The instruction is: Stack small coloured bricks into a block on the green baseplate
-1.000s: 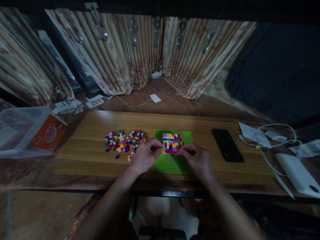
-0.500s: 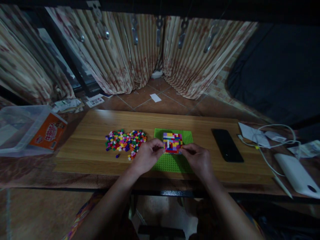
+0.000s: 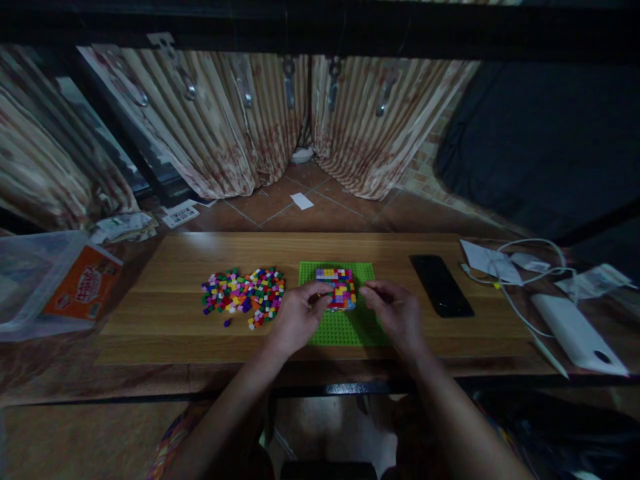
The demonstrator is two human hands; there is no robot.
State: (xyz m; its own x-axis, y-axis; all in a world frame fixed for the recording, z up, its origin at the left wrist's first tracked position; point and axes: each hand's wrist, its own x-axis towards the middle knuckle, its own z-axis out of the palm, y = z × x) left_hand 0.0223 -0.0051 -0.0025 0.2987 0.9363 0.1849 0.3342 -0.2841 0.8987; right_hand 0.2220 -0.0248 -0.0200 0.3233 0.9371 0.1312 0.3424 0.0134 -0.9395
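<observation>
A multicoloured block of toy bricks (image 3: 344, 288) is in front of me, over the upper part of a green studded baseplate (image 3: 340, 332). My left hand (image 3: 299, 312) grips the block's left side, thumb and fingers closed at its near left corner. To the right of the block, a small gap away, is my right hand (image 3: 395, 308). Its thumb and forefinger are pinched together; whether a small brick sits between them I cannot make out. Loose small bricks (image 3: 245, 293) in many colours lie in a spread pile left of my left hand.
All this stands on a wooden board (image 3: 165, 300). A black phone (image 3: 441, 285) lies to the right, with a white cable (image 3: 525, 317) and a white power bank (image 3: 580, 333) beyond. At far left is a clear plastic box (image 3: 35, 287) with an orange label. Striped curtains (image 3: 280, 127) hang behind.
My right hand has come off the block's right side and is now slightly apart from it. The block shows a different colour pattern towards me. The whole view has shifted a little.
</observation>
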